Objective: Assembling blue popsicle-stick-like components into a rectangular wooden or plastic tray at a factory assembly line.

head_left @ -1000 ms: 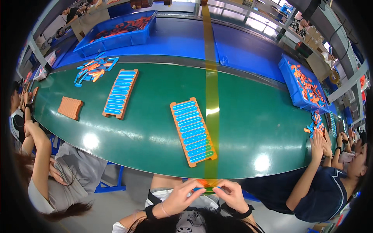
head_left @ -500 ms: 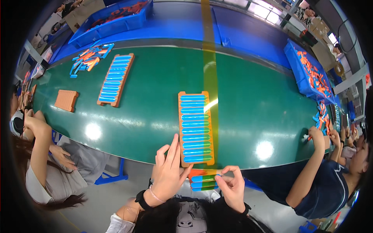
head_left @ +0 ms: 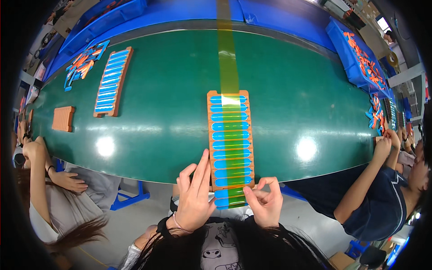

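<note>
Lays the left hand (head_left: 193,198) alongside a long, rectangular orange tray (head_left: 251,150), with fingers stretched along its left edge in a wide, unclenched grip, and with the thumb apart from them, near the left end of a short row of glossy blue strips (head_left: 222,194). Sets the thumb tip of the right hand (head_left: 266,202) at the right end of that row, forefinger curled close by, in a narrow grip; cannot tell whether it closes on anything. Has the tray lengthwise at the near edge of a shiny green tabletop (head_left: 157,112), filled with a column of round-ended blue strips (head_left: 218,126), just beyond the short row. Sees a band of see-through yellow tape (head_left: 229,67) running down across both; cannot tell whether it touches the tray's strips. Has, farther left, a second strip-filled orange tray (head_left: 122,82), a smaller ribbed orange block (head_left: 63,119) and a loose blue-and-orange pile (head_left: 83,65). Faces, at far right, a blue plastic bin (head_left: 337,49) of orange and blue pieces.
</note>
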Demonstrator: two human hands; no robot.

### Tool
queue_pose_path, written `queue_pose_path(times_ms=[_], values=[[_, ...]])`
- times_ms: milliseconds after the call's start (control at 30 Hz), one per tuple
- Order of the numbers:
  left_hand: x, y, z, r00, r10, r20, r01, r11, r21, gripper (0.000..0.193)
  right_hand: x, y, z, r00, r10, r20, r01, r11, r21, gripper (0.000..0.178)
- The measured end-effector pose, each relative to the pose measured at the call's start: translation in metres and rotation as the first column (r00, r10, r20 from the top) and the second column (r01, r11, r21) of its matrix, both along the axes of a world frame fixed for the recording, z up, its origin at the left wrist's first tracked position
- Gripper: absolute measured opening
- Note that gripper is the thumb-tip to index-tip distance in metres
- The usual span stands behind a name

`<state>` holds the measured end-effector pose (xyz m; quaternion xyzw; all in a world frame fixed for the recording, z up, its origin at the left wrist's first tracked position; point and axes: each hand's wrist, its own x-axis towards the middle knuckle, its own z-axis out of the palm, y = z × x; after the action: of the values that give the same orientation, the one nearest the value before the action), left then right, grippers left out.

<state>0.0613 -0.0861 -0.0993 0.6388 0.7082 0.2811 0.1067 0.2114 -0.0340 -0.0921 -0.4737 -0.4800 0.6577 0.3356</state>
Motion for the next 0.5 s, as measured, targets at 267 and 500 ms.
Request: queue_pose_path(times_ms=[267,500], values=[[-0.018,0.001,0.003,0.991,-0.076,-0.11,0.09,0.988,0.129,0.067,0.0,0.0,-0.003,0.998,-0.042,0.039,0.042,0.999,0.003,0.026],[-0.044,0.008,0.002,0.86,-0.368,-0.353,0.474,0.833,0.286,0.034,-0.003,0.001,-0.003,0.999,-0.049,0.011,0.049,0.999,0.009,0.027]])
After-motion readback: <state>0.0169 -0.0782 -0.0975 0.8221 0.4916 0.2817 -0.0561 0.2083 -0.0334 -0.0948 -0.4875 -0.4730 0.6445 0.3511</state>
